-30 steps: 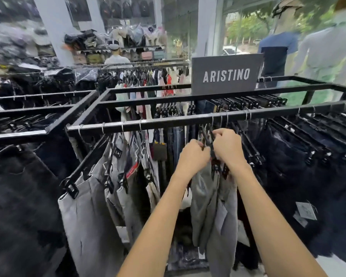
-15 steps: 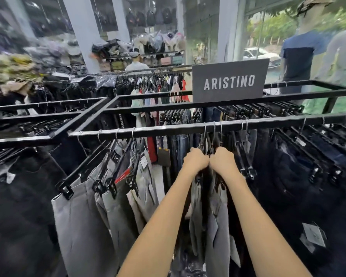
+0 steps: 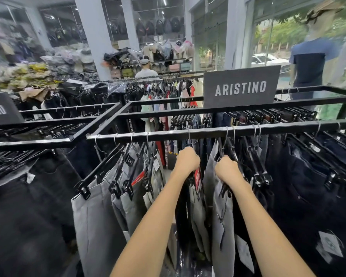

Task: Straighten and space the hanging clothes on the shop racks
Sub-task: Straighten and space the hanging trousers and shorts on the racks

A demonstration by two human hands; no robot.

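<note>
Gripping one stiff hanger (image 3: 220,148) each, left grip (image 3: 187,161) and right grip (image 3: 227,169) are curled tight; grey trousers (image 3: 222,216) hang soft, light: hold hangers, never cloth.

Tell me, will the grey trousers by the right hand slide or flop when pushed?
Probably slide easily: the grey trousers hang by a thin metal hook on the smooth rail. The cloth drapes in soft folds, so the legs would likely sway. The right hand grips their hanger, likely the steadiest place to push.

Grey trousers (image 3: 222,216) — hung on rail (image 3: 188,134)
</note>
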